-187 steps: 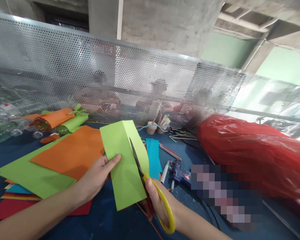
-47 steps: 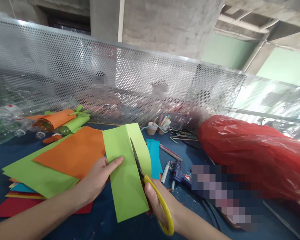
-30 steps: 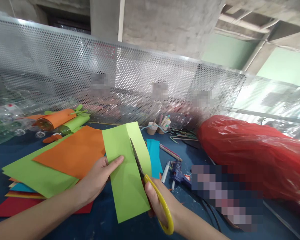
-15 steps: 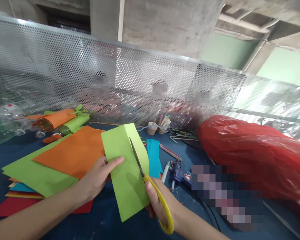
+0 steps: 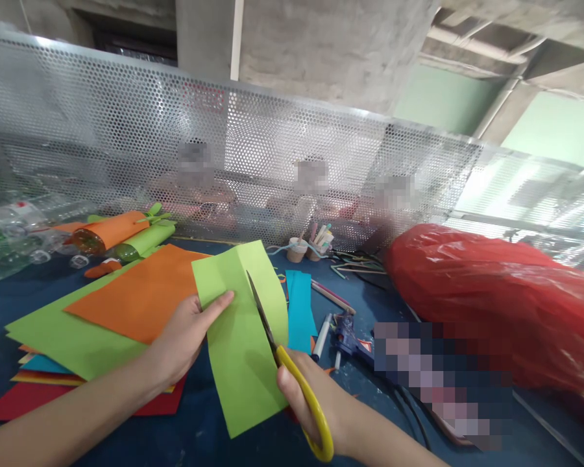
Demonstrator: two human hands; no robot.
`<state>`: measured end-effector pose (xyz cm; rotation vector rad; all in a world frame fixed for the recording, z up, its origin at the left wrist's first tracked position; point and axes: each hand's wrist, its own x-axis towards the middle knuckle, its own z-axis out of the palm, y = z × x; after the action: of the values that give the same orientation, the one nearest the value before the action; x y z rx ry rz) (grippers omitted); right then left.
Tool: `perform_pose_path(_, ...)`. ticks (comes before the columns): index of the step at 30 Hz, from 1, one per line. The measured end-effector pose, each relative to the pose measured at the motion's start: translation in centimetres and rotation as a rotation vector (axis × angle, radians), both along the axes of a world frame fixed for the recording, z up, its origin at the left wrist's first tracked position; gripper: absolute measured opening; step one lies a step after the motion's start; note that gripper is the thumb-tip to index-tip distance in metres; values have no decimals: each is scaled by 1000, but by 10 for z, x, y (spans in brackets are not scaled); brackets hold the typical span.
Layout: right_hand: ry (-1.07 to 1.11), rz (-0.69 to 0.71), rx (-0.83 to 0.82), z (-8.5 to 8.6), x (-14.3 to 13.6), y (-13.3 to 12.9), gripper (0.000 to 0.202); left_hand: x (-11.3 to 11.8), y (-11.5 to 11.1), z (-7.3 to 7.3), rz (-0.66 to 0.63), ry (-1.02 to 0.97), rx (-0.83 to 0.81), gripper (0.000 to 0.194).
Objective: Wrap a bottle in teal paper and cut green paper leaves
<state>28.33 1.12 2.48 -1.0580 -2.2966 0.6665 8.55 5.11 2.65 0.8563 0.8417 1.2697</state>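
At lower centre of the frame, our left hand (image 5: pixel 187 334) pinches the green sheet (image 5: pixel 241 379), thumb on top; our right hand (image 5: pixel 329 392) clasps the scissors (image 5: pixel 283 354), most fingers hidden. We seem mid-cut; the next move likely calls for holding the sheet taut.

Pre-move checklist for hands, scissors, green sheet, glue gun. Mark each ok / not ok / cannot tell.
1. Left hand gripping the light green sheet: ok, held at its left edge.
2. Right hand on the scissors: ok, at the yellow handle.
3. Left hand apart from the visible blade: ok, it sits to the blade's left.
4. Other blade under the sheet: cannot tell, only one blade shows.
5. Sheet flat: not ok, its right part curves.
6. Blue glue gun switched off: cannot tell; it lies to the right of the sheet.
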Motion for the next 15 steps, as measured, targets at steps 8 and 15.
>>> perform_pose_path(8,10,56,92,4,1,-3,58,0,-3,3,-52,0,-3,39)
perform_pose_path(15,-17,-6,26,8,0,-6,62,-1,-4,0,-50,14,12,38)
